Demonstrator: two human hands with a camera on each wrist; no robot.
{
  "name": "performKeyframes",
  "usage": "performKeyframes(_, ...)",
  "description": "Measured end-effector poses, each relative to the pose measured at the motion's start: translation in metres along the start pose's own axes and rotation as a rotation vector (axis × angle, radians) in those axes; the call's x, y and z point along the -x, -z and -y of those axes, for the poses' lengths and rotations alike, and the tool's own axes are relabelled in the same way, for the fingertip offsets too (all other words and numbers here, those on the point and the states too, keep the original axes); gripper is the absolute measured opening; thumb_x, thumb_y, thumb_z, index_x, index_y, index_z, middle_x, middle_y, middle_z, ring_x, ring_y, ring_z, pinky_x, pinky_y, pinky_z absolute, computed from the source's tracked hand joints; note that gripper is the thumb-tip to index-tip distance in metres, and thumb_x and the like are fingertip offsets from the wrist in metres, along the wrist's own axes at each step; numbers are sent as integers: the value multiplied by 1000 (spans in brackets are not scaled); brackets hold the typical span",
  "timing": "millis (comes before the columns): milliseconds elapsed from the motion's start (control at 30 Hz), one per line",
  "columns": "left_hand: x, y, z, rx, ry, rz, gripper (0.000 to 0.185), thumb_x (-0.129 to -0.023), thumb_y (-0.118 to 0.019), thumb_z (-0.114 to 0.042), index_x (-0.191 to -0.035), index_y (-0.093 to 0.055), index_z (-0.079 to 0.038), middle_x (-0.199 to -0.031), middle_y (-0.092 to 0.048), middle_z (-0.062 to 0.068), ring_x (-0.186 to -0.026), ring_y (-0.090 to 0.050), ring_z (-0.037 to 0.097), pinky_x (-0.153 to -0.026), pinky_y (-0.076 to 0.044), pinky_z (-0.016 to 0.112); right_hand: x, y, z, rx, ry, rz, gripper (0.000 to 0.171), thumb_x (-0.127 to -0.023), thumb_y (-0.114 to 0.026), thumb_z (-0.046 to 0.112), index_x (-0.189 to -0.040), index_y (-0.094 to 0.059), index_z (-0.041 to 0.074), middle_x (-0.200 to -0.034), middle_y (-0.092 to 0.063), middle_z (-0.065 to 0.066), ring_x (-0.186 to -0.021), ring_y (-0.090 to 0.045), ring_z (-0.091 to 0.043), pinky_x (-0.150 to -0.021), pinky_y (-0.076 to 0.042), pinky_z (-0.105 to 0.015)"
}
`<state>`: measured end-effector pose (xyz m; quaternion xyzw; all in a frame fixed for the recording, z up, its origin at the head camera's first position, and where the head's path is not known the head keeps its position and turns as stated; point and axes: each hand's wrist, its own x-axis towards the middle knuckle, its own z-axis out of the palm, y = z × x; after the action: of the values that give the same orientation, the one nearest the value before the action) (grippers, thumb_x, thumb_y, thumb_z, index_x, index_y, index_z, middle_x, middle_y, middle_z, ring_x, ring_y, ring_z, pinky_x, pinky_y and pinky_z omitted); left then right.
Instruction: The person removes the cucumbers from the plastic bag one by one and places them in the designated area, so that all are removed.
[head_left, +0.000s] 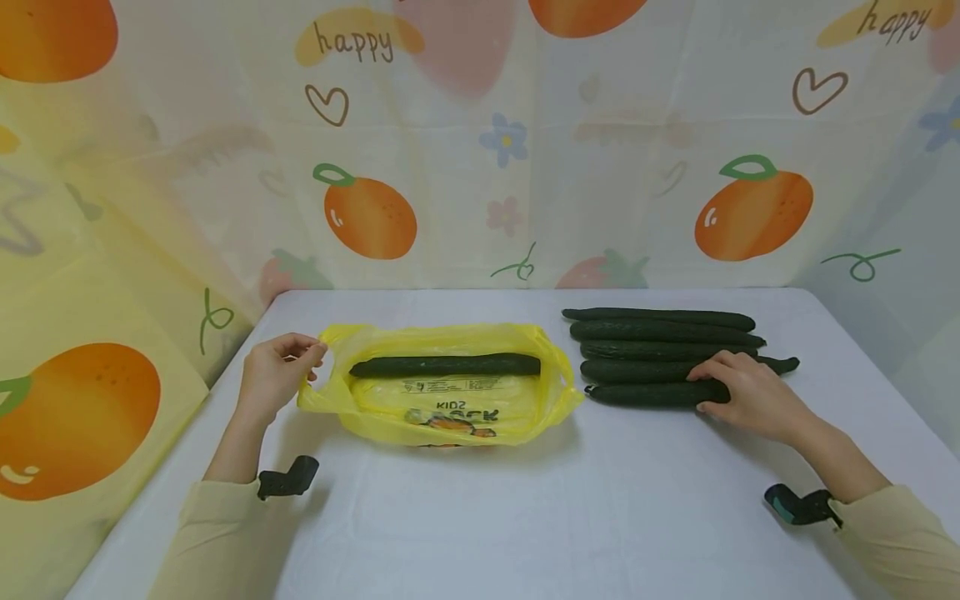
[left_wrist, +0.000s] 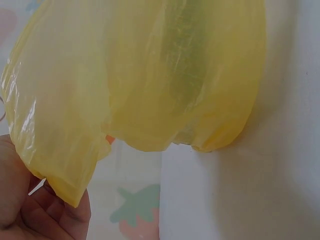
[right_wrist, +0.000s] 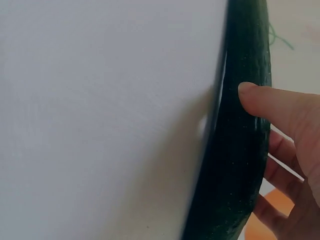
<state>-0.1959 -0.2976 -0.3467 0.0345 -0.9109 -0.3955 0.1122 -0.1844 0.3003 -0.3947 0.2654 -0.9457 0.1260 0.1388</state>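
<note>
A yellow plastic bag [head_left: 442, 421] lies on the table with its mouth held up, and one cucumber [head_left: 446, 365] rests inside it. My left hand [head_left: 281, 375] pinches the bag's left edge; the left wrist view shows a corner of the yellow plastic [left_wrist: 65, 165] between the thumb and fingers. On the right, my right hand [head_left: 750, 396] grips the nearest cucumber [head_left: 645, 395] of a group close to its right end. In the right wrist view the thumb [right_wrist: 255, 100] lies over this dark green cucumber [right_wrist: 237, 135], with the other fingers on its far side.
Several more cucumbers [head_left: 667, 332] lie side by side behind the gripped one. A white cloth covers the table [head_left: 480, 517]. Behind it hangs a curtain [head_left: 450, 167] printed with oranges and hearts. Small black cameras [head_left: 288, 477] sit at both wrists.
</note>
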Motion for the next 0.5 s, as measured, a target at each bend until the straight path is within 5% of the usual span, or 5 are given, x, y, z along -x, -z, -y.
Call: performKeyframes(500,1,-2,0,-1,-7,-12,29,-88,-60,-33,-93,-66,-5,-73,-64,3,-54,-60,9,-46,-47,22,3,2,0,-7,-8,58,37,-67,-79,15,-102,-66,13,-96,-61,-5,-89,-55,-30,-63,-41,-45)
